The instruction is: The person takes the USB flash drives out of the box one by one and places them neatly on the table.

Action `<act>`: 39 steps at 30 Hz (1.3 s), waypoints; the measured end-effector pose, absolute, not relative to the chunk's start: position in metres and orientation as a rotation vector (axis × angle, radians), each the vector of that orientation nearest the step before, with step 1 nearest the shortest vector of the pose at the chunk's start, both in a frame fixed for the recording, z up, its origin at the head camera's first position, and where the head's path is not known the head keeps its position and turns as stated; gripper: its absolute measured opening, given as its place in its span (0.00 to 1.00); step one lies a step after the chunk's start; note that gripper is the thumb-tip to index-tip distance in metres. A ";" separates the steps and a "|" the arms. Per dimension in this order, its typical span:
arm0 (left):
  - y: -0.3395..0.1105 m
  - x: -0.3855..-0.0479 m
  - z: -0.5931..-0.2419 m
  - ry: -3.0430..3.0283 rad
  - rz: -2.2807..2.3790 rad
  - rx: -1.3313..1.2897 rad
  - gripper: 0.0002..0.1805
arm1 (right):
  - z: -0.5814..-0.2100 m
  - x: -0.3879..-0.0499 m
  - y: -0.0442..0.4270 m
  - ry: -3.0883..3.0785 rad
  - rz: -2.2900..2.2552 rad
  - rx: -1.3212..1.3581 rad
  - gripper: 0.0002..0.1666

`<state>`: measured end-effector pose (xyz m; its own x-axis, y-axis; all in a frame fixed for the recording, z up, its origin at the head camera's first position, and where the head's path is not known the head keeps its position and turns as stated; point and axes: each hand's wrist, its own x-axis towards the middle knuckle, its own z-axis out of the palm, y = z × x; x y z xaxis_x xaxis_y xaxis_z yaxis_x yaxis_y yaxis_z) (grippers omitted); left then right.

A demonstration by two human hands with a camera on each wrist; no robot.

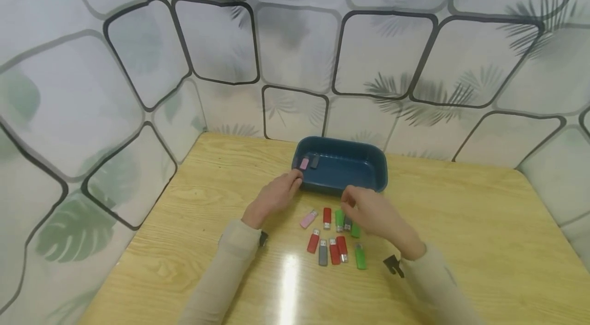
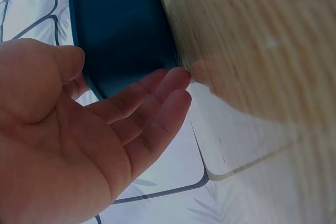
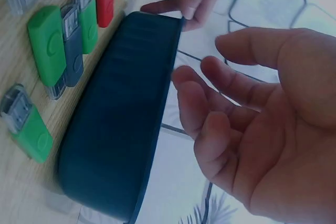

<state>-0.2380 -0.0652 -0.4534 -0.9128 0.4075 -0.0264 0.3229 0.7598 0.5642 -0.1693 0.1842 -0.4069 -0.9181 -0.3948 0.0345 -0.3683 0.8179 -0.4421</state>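
Observation:
A dark blue plastic bin point(image 1: 341, 189) stands on the table, a pink USB stick point(image 1: 304, 163) and a dark grey USB stick point(image 1: 315, 161) at its left end. My left hand point(image 1: 276, 193) pinches the rim at the bin's front left corner between thumb and index finger; its other fingers point(image 2: 157, 124) extend beside the wall. Above the front right side of the bin hovers my right hand point(image 1: 375, 212), fingers loosely bent, with nothing between them in the right wrist view. Below it lie a green USB stick point(image 3: 47, 45) and a grey one point(image 3: 72, 51), close together.
Several more USB sticks lie before the bin, among them a pink one point(image 1: 309, 219), a red one point(image 1: 327, 217), a grey one point(image 1: 323, 253) and a green one point(image 1: 360, 257). A patterned wall covering point(image 1: 295, 48) rises behind the wooden table point(image 1: 193, 202).

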 end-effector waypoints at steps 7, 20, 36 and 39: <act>-0.063 -0.237 -0.452 2.815 0.848 0.585 0.14 | -0.404 -0.193 0.175 3.005 -0.632 -0.590 0.04; -0.065 -0.239 -0.454 2.831 0.833 0.635 0.15 | -0.411 -0.254 0.135 3.060 -0.515 -0.663 0.03; -0.065 -0.239 -0.454 2.804 0.861 0.686 0.17 | -0.431 -0.295 0.103 2.815 -0.465 -0.666 0.22; -0.065 -0.238 -0.454 2.814 0.844 0.669 0.17 | -0.440 -0.302 0.107 2.744 -0.592 -0.729 0.23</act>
